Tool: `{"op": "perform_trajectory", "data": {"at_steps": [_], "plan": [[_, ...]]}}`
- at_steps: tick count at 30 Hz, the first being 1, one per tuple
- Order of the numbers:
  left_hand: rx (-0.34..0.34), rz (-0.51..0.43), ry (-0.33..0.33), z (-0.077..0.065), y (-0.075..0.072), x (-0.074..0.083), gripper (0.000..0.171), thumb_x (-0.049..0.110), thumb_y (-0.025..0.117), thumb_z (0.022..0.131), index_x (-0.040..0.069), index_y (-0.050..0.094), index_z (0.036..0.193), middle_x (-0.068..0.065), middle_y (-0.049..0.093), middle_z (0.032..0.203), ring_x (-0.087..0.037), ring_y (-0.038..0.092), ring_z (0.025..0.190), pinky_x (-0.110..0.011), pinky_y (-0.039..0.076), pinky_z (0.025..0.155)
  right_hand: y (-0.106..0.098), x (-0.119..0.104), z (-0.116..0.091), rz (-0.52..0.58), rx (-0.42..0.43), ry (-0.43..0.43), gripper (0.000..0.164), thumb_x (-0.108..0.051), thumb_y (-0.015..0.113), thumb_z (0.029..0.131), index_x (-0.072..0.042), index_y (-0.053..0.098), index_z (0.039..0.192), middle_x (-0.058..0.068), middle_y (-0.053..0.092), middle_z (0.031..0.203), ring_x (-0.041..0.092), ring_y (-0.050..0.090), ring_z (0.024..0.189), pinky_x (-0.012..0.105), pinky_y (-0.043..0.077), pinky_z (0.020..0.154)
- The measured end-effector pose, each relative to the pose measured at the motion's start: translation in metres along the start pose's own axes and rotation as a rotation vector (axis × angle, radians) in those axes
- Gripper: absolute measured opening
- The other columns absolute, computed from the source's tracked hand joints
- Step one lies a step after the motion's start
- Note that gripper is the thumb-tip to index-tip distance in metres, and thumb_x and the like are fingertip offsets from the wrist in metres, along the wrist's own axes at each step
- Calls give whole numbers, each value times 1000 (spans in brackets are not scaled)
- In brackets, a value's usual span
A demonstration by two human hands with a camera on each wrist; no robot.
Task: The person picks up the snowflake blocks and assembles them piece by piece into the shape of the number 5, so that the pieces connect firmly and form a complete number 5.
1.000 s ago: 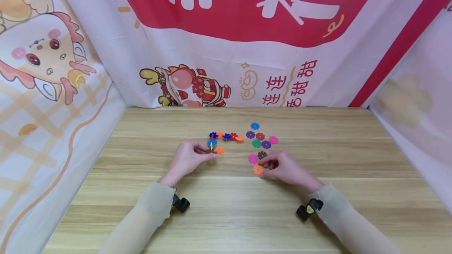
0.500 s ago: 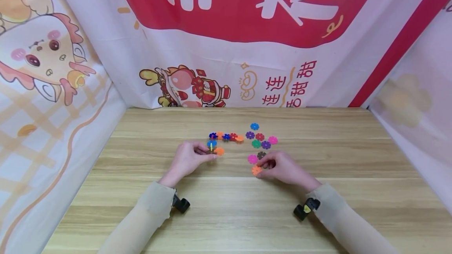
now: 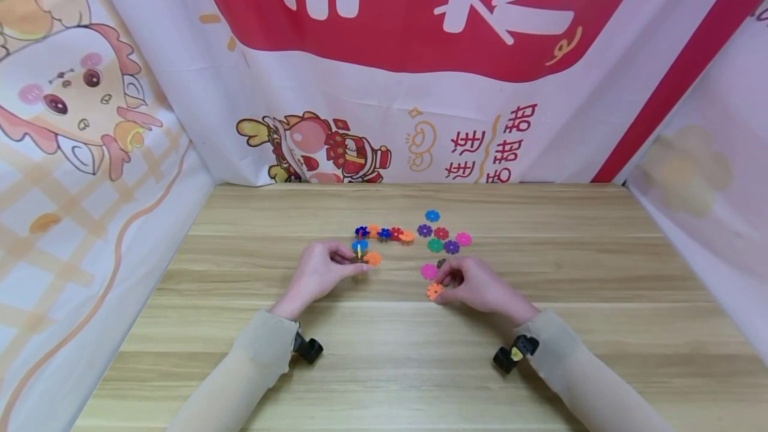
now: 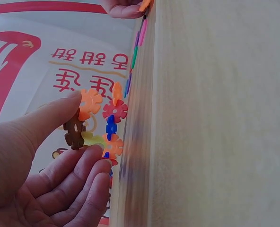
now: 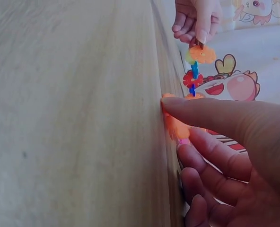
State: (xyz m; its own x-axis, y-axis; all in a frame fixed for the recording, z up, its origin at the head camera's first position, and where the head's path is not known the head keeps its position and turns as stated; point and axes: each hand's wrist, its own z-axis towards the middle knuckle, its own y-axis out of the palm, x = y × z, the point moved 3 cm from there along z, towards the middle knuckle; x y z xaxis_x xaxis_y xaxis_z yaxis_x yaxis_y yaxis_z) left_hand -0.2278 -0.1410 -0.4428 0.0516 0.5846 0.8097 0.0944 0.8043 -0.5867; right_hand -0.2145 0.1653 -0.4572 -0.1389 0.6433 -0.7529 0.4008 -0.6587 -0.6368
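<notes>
Several flower-shaped plastic discs slot into one another as a bent chain (image 3: 385, 233). My left hand (image 3: 324, 267) pinches a brown disc (image 4: 74, 132) at the chain's near end, between thumb and fingers. An orange disc (image 4: 91, 104) joins onto it, and a yellow-green disc (image 4: 94, 139) shows just behind. In my right hand (image 3: 478, 287) a separate orange disc (image 3: 435, 292) is pinched by its edge, low over the wooden table. A pink loose disc (image 3: 429, 272) lies just beyond it, and a dark brown loose disc (image 3: 442, 263) is partly hidden by the right hand.
More loose discs lie farther back: blue (image 3: 433, 216), red (image 3: 441, 234), green (image 3: 435, 245), and pink (image 3: 463, 239) among them. The wooden table (image 3: 384, 365) ends at a printed cloth backdrop (image 3: 384, 112), with cloth at both sides too.
My right hand has drifted slightly left and toward me with its orange disc, covering more of the dark brown disc. The left hand and the chain stay almost where they were.
</notes>
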Motion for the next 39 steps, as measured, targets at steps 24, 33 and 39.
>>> {"op": "perform_trajectory", "data": {"at_steps": [24, 33, 39], "plan": [[0, -20, 6, -2, -2, 1, 30, 33, 92, 76, 13, 76, 91, 2, 71, 86, -17, 65, 77, -33, 56, 70, -8, -18, 4, 161, 91, -34, 18, -23, 82, 90, -19, 78, 106, -3, 72, 97, 19, 67, 89, 38, 56, 80], [4, -18, 5, -3, -3, 2, 30, 33, 92, 76, 13, 76, 91, 2, 71, 86, -16, 65, 77, -32, 56, 69, -8, -27, 14, 211, 122, -31, 27, -29, 83, 89, -15, 77, 111, -3, 75, 96, 17, 69, 90, 40, 54, 86], [6, -11, 15, -3, -3, 3, 31, 33, 93, 75, 12, 76, 91, 2, 71, 85, -16, 65, 76, -32, 56, 69, -4, -29, 23, 264, 125, -20, 28, -28, 81, 91, -12, 76, 113, -1, 76, 94, 18, 70, 89, 39, 54, 88]]}}
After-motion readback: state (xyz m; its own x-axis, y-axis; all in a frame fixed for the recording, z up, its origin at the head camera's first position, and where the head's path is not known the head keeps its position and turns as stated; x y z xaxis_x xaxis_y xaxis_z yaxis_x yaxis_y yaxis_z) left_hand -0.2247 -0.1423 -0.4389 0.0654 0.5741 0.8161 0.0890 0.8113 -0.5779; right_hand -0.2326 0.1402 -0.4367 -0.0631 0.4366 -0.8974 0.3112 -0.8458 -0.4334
